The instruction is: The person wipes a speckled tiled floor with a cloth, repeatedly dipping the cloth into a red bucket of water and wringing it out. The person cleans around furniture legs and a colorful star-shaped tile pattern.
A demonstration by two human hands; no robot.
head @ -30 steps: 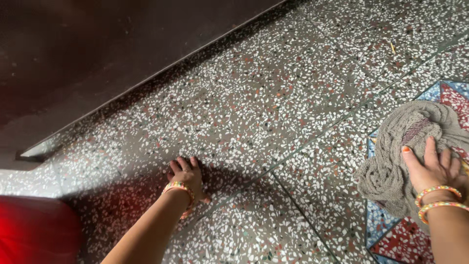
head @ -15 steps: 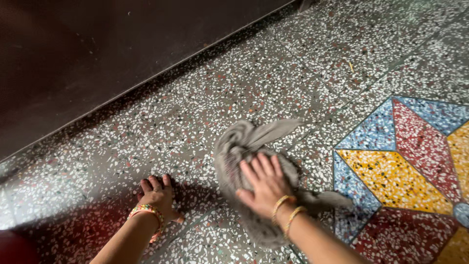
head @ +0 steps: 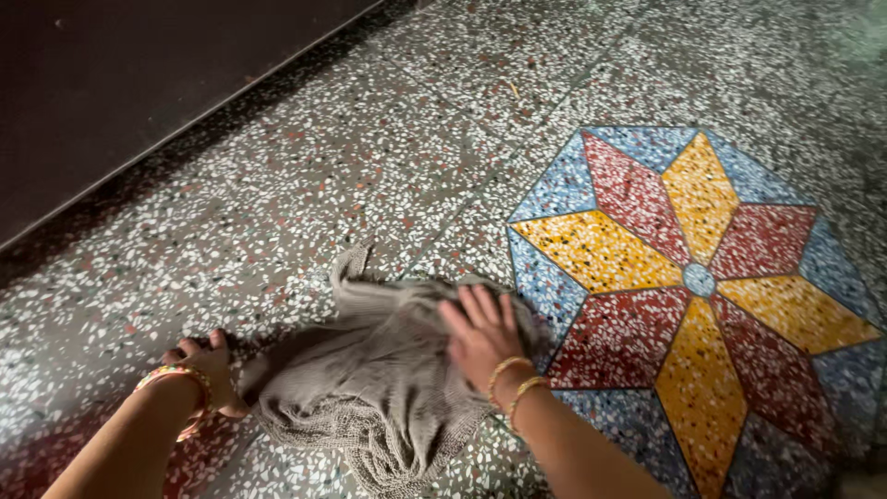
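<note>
A speckled grey terrazzo floor (head: 388,157) with white and reddish chips fills the view, crossed by thin dividing lines. At about ten o'clock a dark brown wall or panel (head: 120,83) runs diagonally along the floor's edge.

At about eight o'clock, the left hand (head: 205,365) is planted on the floor, fingers curled slightly and held close together, fingertips down on the stone. A multicoloured beaded bangle (head: 176,381) circles its wrist. The hand lies just beside the left edge of the cloth; whether it touches the fabric cannot be told.

Around six o'clock lies the crumpled grey-beige knitted cloth (head: 370,388), spread flat over the terrazzo with a twisted tail pointing up toward twelve o'clock. Its right edge reaches the inlaid pattern.

The right hand (head: 480,337) presses palm-down on the cloth's upper right part, fingers extended and slightly spread over the fabric, not gripping it. Two thin yellow-beaded bangles (head: 513,383) sit at that wrist.

From about three to five o'clock, an octagonal floor inlay (head: 693,277) shows an eight-pointed star of alternating red and yellow terrazzo petals on blue segments, with a small pale blue disc at its middle.
</note>
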